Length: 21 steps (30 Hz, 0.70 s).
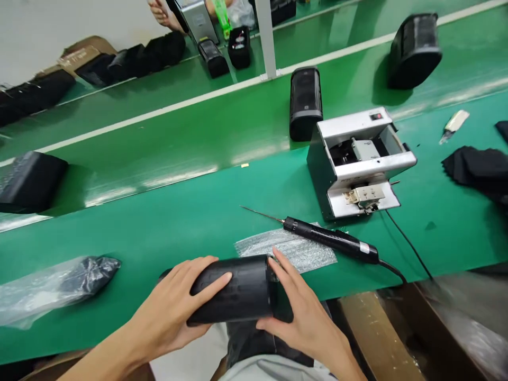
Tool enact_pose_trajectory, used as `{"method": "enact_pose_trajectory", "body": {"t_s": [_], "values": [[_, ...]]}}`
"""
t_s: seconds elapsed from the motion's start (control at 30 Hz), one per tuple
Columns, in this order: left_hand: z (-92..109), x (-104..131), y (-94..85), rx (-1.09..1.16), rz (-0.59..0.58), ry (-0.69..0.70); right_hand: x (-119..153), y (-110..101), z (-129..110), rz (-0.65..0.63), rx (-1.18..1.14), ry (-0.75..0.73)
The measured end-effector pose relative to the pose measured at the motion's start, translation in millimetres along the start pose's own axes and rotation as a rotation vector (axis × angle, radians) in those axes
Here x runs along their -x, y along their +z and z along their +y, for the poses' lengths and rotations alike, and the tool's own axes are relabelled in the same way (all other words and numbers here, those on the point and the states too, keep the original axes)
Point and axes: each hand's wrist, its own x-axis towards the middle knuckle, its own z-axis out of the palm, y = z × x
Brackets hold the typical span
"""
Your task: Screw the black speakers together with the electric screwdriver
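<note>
A black rounded case [242, 296] lies on its side in the air at the table's front edge. My left hand [178, 301] wraps round its left part, thumb along the top face. Round the right end of the case curl the fingers of my right hand [296, 301]. Behind it, a black electric screwdriver [333, 238] with a long thin bit rests across a sheet of bubble wrap [257, 244]. A silver and black screw feeder machine [357, 159] stands behind the screwdriver.
Similar black cases stand on the green conveyor, one behind the machine [305, 103], one at far right [416, 50], one at left [34, 180]. A plastic bag [59, 286] lies at left, black cloth pieces [480, 169] at right. Across the line, another person's hand [164, 15] shows.
</note>
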Motion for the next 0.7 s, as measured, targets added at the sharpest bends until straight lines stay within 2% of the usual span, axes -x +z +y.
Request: {"method": "enact_pose_trajectory", "body": {"t_s": [0.1,0.17,0.23,0.3,0.37,0.43,0.5,0.63,0.7], "values": [[-10.4,-14.2,-18.6,0.24,-0.148,-0.125,-13.6,-4.1,2.6,0.004,-0.082,-0.026],[-12.4,-22.9,-37.3,0.577,-0.317,-0.26,-21.3,-7.8,1.2,-0.01,-0.103,-0.094],[-9.7,-28.9,-52.0,1.032,-0.513,-0.347,-26.8,-11.6,-3.6,-0.055,-0.152,-0.185],[-5.5,-32.4,-56.6,1.431,-0.676,-0.359,-29.7,-13.8,-10.7,-0.089,-0.282,-0.222],[-3.4,-34.8,-51.2,1.632,-0.754,-0.337,-30.0,-13.0,-17.9,-0.076,-0.467,-0.199],[-3.3,-37.4,-42.3,1.66,-0.767,-0.344,-28.4,-10.0,-23.3,-0.019,-0.652,-0.154],[-1.5,-41.2,-36.0,1.567,-0.698,-0.355,-25.7,-6.3,-27.0,0.048,-0.757,-0.114],[15.0,-51.0,-31.6,1.094,-0.398,-0.357,-19.2,-2.4,-30.0,0.239,-0.657,-0.002],[22.7,-56.1,-26.9,0.96,-0.317,-0.356,-14.3,-7.1,-28.2,0.288,-0.552,0.035]]}}
